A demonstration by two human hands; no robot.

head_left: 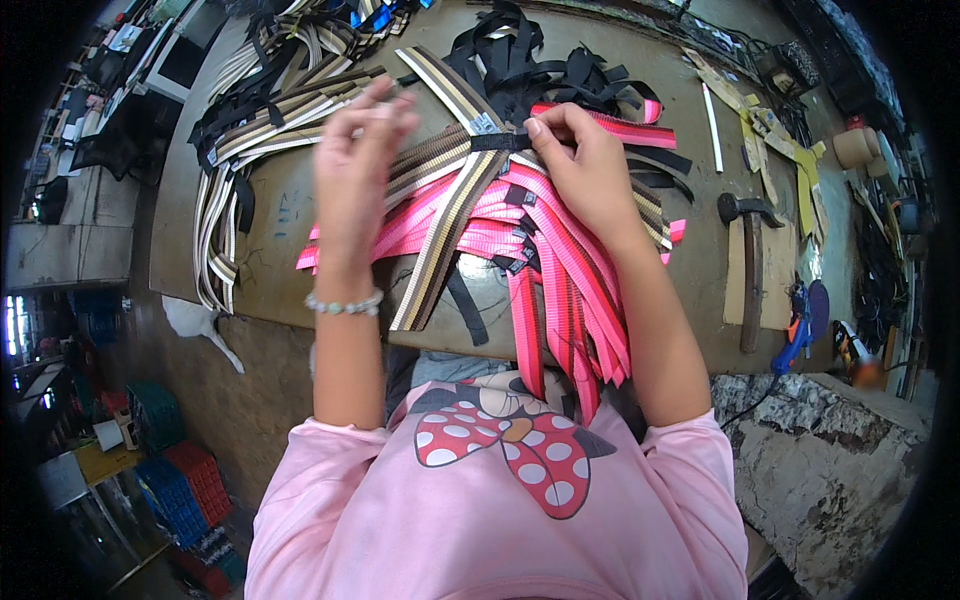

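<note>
A brown, cream and black striped webbing strap (445, 245) slants across the middle of the table, over a heap of pink and red striped straps (575, 270). A short black band (490, 142) lies across it near the upper middle. My right hand (585, 160) pinches the right end of this band between thumb and forefinger. To the left, my left hand (362, 165) is raised above the brown striped straps, apart from the band. Motion smears its fingers, so whether they hold anything does not show.
Black strips (540, 65) are piled at the far middle. More cream striped straps (270, 135) lie at the left, some hanging over the edge. On the right are a hammer (750, 260) on cardboard, a blue glue gun (795, 330) and yellow strips (805, 170).
</note>
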